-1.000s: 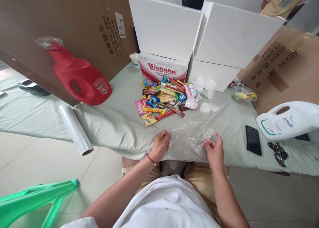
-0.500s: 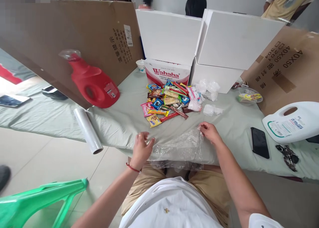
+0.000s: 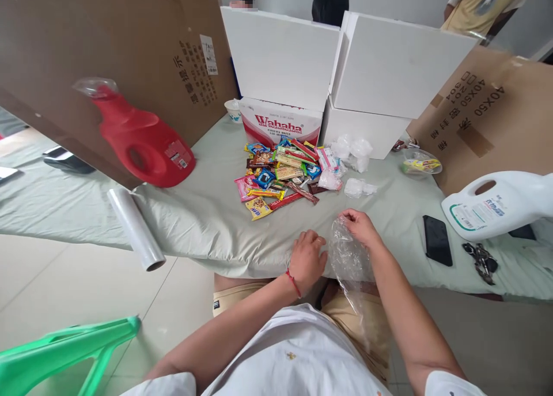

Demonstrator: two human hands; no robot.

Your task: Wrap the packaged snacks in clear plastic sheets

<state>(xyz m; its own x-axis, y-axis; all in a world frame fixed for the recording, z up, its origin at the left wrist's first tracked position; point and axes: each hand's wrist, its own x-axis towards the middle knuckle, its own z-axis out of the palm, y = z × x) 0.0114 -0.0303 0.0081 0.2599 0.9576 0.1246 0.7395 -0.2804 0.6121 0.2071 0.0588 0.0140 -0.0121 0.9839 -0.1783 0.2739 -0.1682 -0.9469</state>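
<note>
A crumpled sheet of clear plastic film hangs from my right hand, pinched between thumb and fingers at the table's front edge. Its lower end trails down over my lap. Just left of the film is my left hand, fingers loosely bent and apart, with nothing seen in it. Beyond both hands lies a heap of wrapped snack bars and sweets. Small crumpled plastic bundles sit at the heap's right side.
A film roll lies at the front left edge, near a red jug. To the right are a phone, keys, a white jug and a plastic bowl. A Wahaba-looking carton and white boxes stand behind.
My left hand has moved right, towards my right hand. The film, spread between the hands before, now hangs gathered below my right hand. The view has shifted slightly.
</note>
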